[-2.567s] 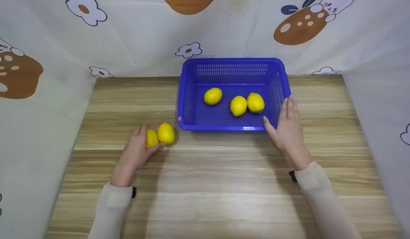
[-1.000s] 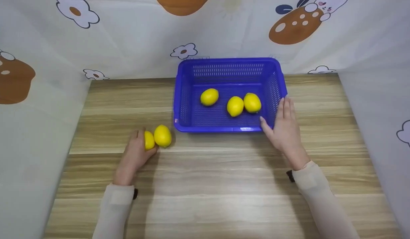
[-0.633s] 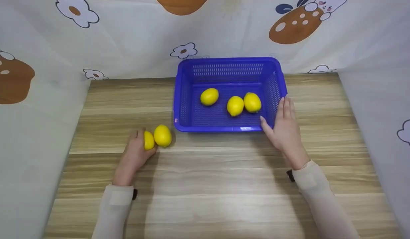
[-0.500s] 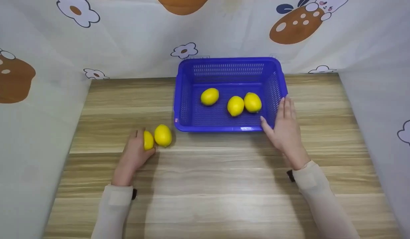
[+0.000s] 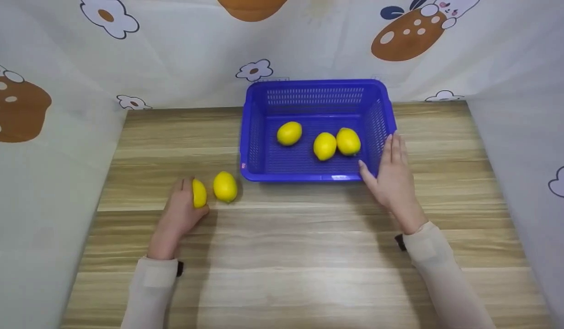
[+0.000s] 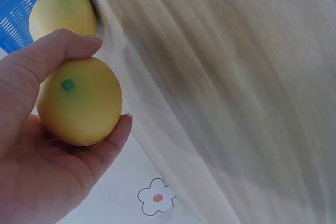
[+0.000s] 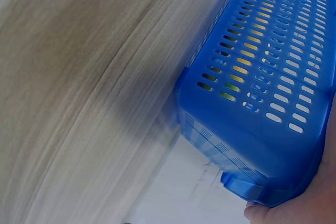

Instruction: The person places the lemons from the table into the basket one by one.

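In the head view my left hand (image 5: 180,208) grips a yellow lemon (image 5: 199,193) at the left of the table. Its thumb and fingers lie round the fruit, whose green-tipped end faces the left wrist camera. A second lemon (image 5: 225,187) rests on the wood just right of it, with a small gap between. My right hand (image 5: 393,183) lies over the near right corner of the blue plastic basket (image 5: 300,177), fingers straight along its right side and thumb across the near rim. Inside are three lemons, one at the left (image 5: 289,134) and two touching (image 5: 325,146).
The wood-grain table (image 5: 282,256) is bounded by a pale printed cloth (image 5: 186,59) behind and on both sides. The basket stands near the back edge, with slotted walls. Dark bands show at both wrists.
My left hand has drawn its lemon leftward, so the two lemons that touched are now apart. The right hand and basket hold their places; the view has shifted slightly.
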Demonstrator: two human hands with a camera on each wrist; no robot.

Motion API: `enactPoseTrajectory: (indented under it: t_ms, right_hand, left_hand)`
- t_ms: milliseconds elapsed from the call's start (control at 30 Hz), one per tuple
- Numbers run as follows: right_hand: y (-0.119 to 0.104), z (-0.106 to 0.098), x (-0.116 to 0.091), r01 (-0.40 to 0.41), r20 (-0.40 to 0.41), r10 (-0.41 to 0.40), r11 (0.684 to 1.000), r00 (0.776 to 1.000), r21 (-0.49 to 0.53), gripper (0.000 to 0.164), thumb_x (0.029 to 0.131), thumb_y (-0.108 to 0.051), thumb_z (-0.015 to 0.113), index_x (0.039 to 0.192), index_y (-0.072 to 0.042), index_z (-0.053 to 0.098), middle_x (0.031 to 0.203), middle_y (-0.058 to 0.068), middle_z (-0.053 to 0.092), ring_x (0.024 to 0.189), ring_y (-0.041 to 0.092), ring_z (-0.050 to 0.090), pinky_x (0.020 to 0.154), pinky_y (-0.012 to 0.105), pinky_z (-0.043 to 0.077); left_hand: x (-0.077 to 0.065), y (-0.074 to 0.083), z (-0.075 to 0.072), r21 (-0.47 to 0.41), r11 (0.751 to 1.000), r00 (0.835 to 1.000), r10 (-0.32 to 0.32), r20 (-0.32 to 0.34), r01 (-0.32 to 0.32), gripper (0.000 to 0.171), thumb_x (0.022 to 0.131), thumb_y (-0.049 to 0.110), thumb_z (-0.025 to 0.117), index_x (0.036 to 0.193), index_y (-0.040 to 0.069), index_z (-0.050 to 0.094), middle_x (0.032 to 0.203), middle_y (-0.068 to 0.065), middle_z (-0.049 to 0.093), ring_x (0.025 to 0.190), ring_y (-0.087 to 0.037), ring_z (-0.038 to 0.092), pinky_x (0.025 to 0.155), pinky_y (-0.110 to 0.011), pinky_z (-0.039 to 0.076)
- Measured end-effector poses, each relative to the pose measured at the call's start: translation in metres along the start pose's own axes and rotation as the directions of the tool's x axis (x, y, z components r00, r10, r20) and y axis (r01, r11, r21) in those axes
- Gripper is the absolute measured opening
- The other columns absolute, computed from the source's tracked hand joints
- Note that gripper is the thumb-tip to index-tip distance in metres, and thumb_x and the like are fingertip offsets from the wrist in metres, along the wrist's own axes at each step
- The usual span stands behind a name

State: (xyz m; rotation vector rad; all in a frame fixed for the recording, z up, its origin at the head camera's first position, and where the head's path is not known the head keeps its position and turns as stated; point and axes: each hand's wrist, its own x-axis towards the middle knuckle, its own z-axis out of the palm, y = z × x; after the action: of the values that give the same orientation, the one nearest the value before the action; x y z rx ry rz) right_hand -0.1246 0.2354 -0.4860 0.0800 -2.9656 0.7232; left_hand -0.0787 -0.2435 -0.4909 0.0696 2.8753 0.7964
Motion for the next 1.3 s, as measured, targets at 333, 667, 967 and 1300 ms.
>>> enactPoseTrajectory:
  t_ms: [333,667,967,1300]
  right_hand:
    - [0.0,0.0,0.001,0.001,0.006,-0.001,1.0,1.0,0.001,0.093,0.105,-0.047,0.051,0.161,0.017,0.013,0.17,0.037,0.009,0.16,0.05,0.01,0.132,0.056,0.011]
    - [-0.001,-0.001,0.0,0.006,0.008,-0.006,1.0,1.0,-0.001,0.093,0.105,-0.047,0.051,0.161,0.018,0.013,0.17,0.038,0.009,0.16,0.051,0.01,0.132,0.057,0.012]
    - [0.0,-0.002,0.0,0.005,0.01,-0.006,1.0,1.0,0.006,0.094,0.105,-0.047,0.051,0.161,0.018,0.012,0.17,0.038,0.007,0.159,0.052,0.009,0.131,0.058,0.012]
    - [0.0,-0.002,0.0,0.012,0.008,-0.012,1.0,1.0,0.007,0.093,0.105,-0.046,0.051,0.16,0.019,0.013,0.168,0.04,0.01,0.16,0.051,0.01,0.132,0.055,0.01]
  left_hand:
    - [-0.005,0.006,-0.01,-0.009,1.0,1.0,-0.004,-0.012,0.004,0.081,0.083,-0.001,0.078,0.148,-0.022,0.035,0.133,-0.041,0.048,0.111,-0.048,0.056,0.097,-0.063,0.052]
    - [-0.008,0.01,-0.023,0.005,1.0,1.0,0.024,-0.012,-0.024,0.072,0.081,-0.002,0.075,0.142,-0.021,0.041,0.116,-0.033,0.053,0.097,-0.041,0.057,0.083,-0.056,0.055]
    - [-0.008,0.02,-0.037,0.016,0.999,0.999,0.043,-0.004,-0.043,0.077,0.081,0.0,0.075,0.146,-0.02,0.038,0.127,-0.038,0.05,0.103,-0.045,0.059,0.088,-0.06,0.056]
    - [-0.006,0.034,-0.047,0.016,0.998,0.998,0.068,0.008,-0.068,0.075,0.083,-0.002,0.074,0.145,-0.021,0.037,0.129,-0.039,0.049,0.107,-0.047,0.057,0.092,-0.062,0.055]
